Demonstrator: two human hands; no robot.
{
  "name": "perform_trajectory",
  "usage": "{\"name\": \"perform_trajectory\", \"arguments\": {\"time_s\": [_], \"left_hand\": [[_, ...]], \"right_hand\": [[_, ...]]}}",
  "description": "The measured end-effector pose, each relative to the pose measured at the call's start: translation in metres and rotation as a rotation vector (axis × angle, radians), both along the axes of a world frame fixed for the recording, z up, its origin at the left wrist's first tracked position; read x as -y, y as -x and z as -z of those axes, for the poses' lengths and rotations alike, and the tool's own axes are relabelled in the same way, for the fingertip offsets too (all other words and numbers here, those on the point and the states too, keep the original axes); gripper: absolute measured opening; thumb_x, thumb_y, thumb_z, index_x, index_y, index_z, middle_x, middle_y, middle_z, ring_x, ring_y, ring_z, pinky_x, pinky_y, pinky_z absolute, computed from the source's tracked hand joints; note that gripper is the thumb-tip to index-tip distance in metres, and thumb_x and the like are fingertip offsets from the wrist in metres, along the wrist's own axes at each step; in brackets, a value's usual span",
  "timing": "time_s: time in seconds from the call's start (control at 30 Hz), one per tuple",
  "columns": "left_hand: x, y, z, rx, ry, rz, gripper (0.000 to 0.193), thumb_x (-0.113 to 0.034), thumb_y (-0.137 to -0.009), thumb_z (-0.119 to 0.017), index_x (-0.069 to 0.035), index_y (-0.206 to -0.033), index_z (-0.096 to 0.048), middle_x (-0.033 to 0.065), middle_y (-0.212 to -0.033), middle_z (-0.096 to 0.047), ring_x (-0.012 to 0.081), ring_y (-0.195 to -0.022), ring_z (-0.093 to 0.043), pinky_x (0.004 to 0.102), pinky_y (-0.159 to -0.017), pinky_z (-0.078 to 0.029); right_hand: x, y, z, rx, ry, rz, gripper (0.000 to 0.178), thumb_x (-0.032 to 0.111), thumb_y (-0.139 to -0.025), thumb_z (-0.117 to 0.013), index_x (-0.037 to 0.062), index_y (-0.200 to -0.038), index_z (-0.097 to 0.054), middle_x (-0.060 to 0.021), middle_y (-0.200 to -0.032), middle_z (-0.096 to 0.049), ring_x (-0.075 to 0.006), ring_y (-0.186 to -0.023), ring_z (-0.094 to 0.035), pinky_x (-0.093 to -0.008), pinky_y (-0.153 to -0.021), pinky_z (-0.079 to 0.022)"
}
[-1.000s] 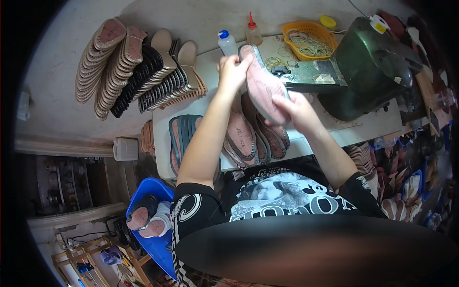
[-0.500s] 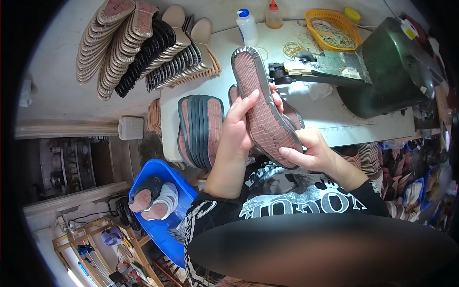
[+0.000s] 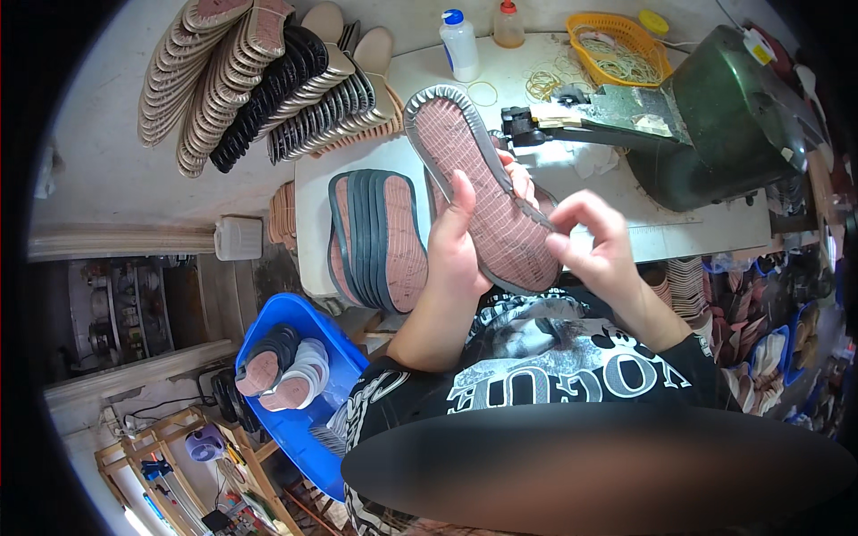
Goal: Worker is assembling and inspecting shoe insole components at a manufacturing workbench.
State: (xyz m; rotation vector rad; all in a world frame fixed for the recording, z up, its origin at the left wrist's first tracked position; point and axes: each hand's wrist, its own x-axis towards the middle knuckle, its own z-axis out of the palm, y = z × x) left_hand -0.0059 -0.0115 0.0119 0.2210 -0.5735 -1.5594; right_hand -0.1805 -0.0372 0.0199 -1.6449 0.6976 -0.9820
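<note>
A shoe insole (image 3: 487, 192) with a reddish-brown underside and a pleated dark grey rim is held up in front of my chest. My left hand (image 3: 458, 239) grips its left side, thumb on the face and fingertips around the far edge. At the insole's right edge, the thumb and forefinger of my right hand (image 3: 594, 243) pinch the dark edging. Behind the held insole part of another insole shows, mostly hidden. To the left, a row of insoles (image 3: 371, 241) with the same grey edges stands on the white table (image 3: 313, 223).
A green machine (image 3: 715, 134) with a long arm stands at the right of the table. Bundled insoles (image 3: 295, 89) are stacked far left. A blue bin (image 3: 308, 420) holds more bundles. Bottles (image 3: 458, 49) and a yellow basket (image 3: 617, 45) of bands stand at the back.
My right hand has moved up along the insole's edge from its near end to a pinch on the edging. The insole's top end has shifted left, still in my left hand.
</note>
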Motion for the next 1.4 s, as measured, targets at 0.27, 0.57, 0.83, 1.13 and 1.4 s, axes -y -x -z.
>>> {"name": "perform_trajectory", "arguments": {"time_s": [0.27, 0.57, 0.83, 1.13, 1.4], "left_hand": [[-0.015, 0.016, -0.010, 0.358, -0.188, -0.211, 0.052, -0.042, -0.099, -0.040, 0.001, -0.129, -0.042, 0.0096, -0.119, -0.052, 0.0164, -0.111, -0.050, 0.0326, -0.098, -0.039], [-0.014, 0.033, -0.015, 0.645, -0.073, -0.370, 0.051, -0.035, -0.101, -0.037, 0.001, -0.136, -0.033, 0.0122, -0.128, -0.047, 0.0188, -0.118, -0.046, 0.0329, -0.102, -0.035], [-0.013, 0.038, -0.014, 0.359, -0.214, -0.413, 0.046, -0.033, -0.100, -0.040, 0.002, -0.129, -0.040, 0.0129, -0.116, -0.054, 0.0212, -0.108, -0.054, 0.0379, -0.096, -0.043], [-0.001, 0.041, -0.001, 0.356, -0.211, -0.512, 0.043, -0.025, -0.100, -0.041, 0.002, -0.134, -0.037, 0.0121, -0.113, -0.055, 0.0187, -0.103, -0.055, 0.0355, -0.094, -0.043], [0.037, 0.026, -0.006, 0.299, -0.278, -0.557, 0.027, -0.017, -0.097, -0.046, 0.000, -0.119, -0.045, 0.0114, -0.106, -0.055, 0.0198, -0.096, -0.058, 0.0338, -0.085, -0.049]], "right_hand": [[0.015, -0.003, -0.037, -0.312, 0.691, 0.173, 0.020, 0.011, -0.076, -0.070, 0.0046, -0.094, -0.066, -0.0062, -0.083, -0.063, -0.0237, -0.077, -0.061, -0.0336, -0.073, -0.047], [0.028, -0.007, -0.061, -0.771, 1.024, 0.016, 0.012, 0.018, -0.072, -0.063, 0.0075, -0.073, -0.058, -0.0043, -0.072, -0.056, -0.0209, -0.073, -0.058, -0.0336, -0.075, -0.043], [0.045, -0.008, -0.042, -0.263, 0.394, -0.029, 0.010, 0.007, -0.064, -0.066, 0.0057, -0.066, -0.056, -0.0052, -0.066, -0.056, -0.0212, -0.062, -0.055, -0.0331, -0.063, -0.044], [0.033, -0.007, -0.027, -0.323, 1.018, 0.144, 0.016, 0.008, -0.065, -0.071, 0.0064, -0.077, -0.060, -0.0045, -0.075, -0.056, -0.0233, -0.076, -0.058, -0.0346, -0.072, -0.045], [0.033, 0.022, 0.015, 0.107, -0.513, -0.353, 0.047, 0.029, -0.092, -0.060, -0.0010, -0.126, -0.049, -0.0062, -0.120, -0.055, -0.0134, -0.109, -0.050, -0.0314, -0.097, -0.040]]}}
